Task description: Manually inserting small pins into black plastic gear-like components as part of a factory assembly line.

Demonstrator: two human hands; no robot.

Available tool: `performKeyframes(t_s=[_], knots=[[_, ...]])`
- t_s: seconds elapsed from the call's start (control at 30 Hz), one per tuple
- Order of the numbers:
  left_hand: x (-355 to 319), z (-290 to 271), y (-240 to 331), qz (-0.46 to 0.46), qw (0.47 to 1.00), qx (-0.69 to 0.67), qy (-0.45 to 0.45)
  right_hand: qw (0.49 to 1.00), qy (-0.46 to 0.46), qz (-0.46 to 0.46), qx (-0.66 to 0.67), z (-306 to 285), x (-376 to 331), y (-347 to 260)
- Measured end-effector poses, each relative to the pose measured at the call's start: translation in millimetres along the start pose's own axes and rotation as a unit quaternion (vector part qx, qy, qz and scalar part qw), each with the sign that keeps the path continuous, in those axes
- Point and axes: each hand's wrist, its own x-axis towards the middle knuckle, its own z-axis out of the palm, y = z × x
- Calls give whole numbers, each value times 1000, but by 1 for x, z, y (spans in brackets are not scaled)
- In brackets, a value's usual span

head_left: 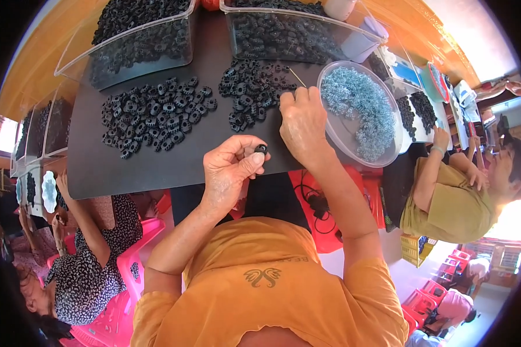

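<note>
Just hands (266,147) at mat edge (156,186)

The right hand (303,124) curls knuckles-up, so its fingertips and whatever they grip are hidden. The small black ring (261,149) pinched in the left hand (228,170) is too tiny to show detail. Two clear bins (139,40) of black parts are cut off by the top edge. Blue pieces in the round dish (337,134) blur together.
</note>
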Motion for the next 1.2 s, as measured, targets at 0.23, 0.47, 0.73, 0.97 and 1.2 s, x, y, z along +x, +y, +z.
performKeyframes(t_s=[0.23, 0.47, 0.73, 0.97, 1.2], knots=[[0, -1, 0, 8, 1000, 11, -8, 982, 11, 34, 188, -6, -14, 1], [-1, 1, 0, 2, 1000, 3, 0, 968, 17, 57, 243, -14, -26, -1], [0, 2, 3, -6, 1000, 3, 5, 840, -65, 124, 523, -42, -33, -1], [-1, 3, 3, -19, 1000, 8, 0, 659, -109, 187, 720, -59, -33, -6], [-4, 3, 5, -15, 999, 32, -10, 791, -80, 114, 595, -51, -38, -5]])
